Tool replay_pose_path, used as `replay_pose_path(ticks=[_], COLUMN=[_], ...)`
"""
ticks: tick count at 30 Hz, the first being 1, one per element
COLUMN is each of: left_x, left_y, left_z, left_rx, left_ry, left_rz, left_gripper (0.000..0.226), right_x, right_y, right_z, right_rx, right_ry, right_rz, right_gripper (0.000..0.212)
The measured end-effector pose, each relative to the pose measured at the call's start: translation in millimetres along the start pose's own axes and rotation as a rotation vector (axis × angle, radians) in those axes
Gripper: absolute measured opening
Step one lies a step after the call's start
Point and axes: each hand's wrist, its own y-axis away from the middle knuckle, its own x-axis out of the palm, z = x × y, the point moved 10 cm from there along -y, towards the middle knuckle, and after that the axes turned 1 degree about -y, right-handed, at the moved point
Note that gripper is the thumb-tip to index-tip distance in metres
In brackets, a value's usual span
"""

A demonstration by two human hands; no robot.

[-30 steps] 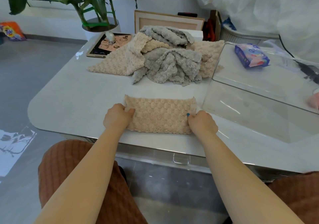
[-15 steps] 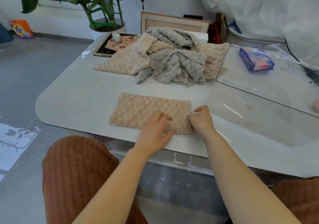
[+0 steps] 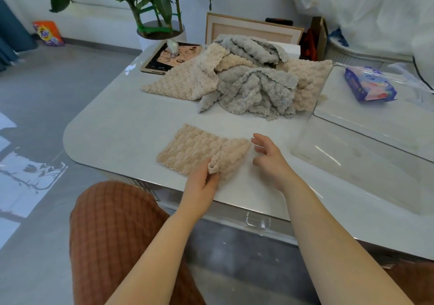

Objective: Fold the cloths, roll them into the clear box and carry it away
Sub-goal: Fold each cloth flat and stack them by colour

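A folded beige bobble-textured cloth (image 3: 199, 151) lies on the white rounded table (image 3: 117, 128), left of the large clear plastic box (image 3: 352, 164). The left hand (image 3: 202, 182) pinches the cloth's near corner on the box side, curling it up off the table. The right hand (image 3: 270, 156), fingers spread and holding nothing, hovers between cloth and box. A loose heap of beige and grey cloths (image 3: 246, 86) sits left of the box's far end.
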Motion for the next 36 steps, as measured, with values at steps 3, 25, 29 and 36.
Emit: replay_pose_path(ticks=[3, 25, 29, 36], left_x=[-10.5, -67.6, -65.9, -36.6], left_y=[5.6, 9.0, 4.6, -4.9], left_z=[6.6, 23.8, 24.4, 7.6], left_rx=[-0.068, -0.073, -0.079, -0.082], left_ry=[0.107, 0.2, 0.214, 0.414], left_rz=[0.029, -0.355, -0.297, -0.019], left_gripper=[0.034, 0.025, 0.025, 0.011], right_x=[26.0, 77.3, 73.8, 82.4], right_y=[-4.8, 4.2, 0.2, 5.9], right_z=[9.7, 22.7, 9.1, 20.3], right_rx=[0.026, 0.199, 0.208, 0.117], right_ry=[-0.078, -0.413, -0.206, -0.14], right_rz=[0.163, 0.601, 0.604, 0.706], right_gripper=[0.071, 0.038, 0.053, 0.061])
